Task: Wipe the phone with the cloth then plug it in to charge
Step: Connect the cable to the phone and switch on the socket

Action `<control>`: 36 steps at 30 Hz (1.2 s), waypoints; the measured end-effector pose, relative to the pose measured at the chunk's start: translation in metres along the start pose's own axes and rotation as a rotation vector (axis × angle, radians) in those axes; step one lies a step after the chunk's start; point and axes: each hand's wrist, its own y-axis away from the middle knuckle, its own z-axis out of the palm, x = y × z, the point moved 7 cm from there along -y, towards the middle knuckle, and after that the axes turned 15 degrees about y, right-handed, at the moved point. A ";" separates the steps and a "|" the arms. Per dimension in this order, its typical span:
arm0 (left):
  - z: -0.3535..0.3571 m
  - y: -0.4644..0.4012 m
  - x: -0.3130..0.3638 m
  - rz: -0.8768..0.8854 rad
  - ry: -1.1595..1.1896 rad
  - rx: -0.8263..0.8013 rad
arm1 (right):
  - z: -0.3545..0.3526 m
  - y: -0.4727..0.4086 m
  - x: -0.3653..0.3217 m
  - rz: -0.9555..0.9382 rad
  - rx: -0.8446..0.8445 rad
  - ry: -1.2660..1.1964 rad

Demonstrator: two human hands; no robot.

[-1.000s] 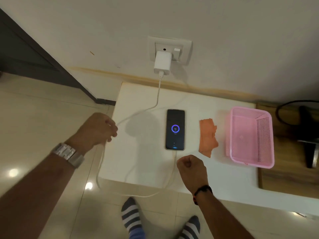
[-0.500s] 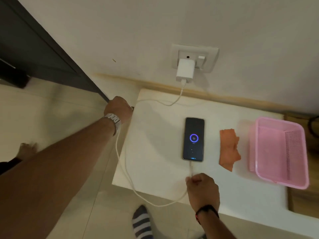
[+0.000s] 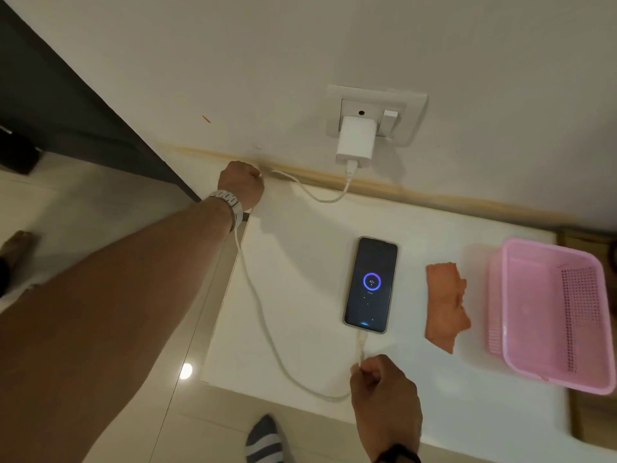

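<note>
Lying face up at the centre of the white counter [image 3: 300,255], the phone [image 3: 371,285] shows a ringed charging symbol on its lit screen, so it appears to be drawing power already; the white cable [image 3: 257,305] enters its near end, runs down toward the lower middle of the frame, loops left past the counter edge and climbs to the upper middle, where it meets the white charger [image 3: 354,142] seated in the wall socket [image 3: 414,105]; the orange cloth [image 3: 445,307] lies crumpled just right of the phone, apart from it, set down where it is out of the cable's way, which suggests the wiping is done; the pink basket [image 3: 554,312] stands at the right edge of the frame, just beside the cloth; the right hand [image 3: 384,389], at the lower middle, has its grip clamped on the cable just below the phone's plug, probably to keep the connector from being tugged; the left hand [image 3: 241,182], reaching to the upper middle by the wall, has its fingers curled, and seems to hold the cable's far stretch, though the fingertips are hidden behind the knuckles; together they look to be taking up slack so the loop lies on the counter rather than dangling; a striped sock [image 3: 265,439] shows at the bottom edge
</note>
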 end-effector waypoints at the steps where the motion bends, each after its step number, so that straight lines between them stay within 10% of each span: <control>1: 0.001 -0.002 0.000 -0.001 0.019 0.000 | 0.000 -0.001 -0.001 -0.005 -0.003 0.001; 12: 0.020 -0.009 -0.025 -0.328 0.326 -0.125 | 0.007 0.000 -0.007 0.085 0.012 -0.121; 21: 0.006 0.112 -0.003 0.386 0.015 0.150 | 0.009 -0.002 -0.005 0.179 0.040 -0.203; 29: 0.105 0.263 -0.083 -0.393 0.412 -0.511 | 0.006 -0.008 -0.010 0.112 0.055 -0.170; 36: 0.104 0.241 -0.051 -0.078 0.006 -0.319 | -0.011 -0.024 0.003 0.122 0.159 -0.285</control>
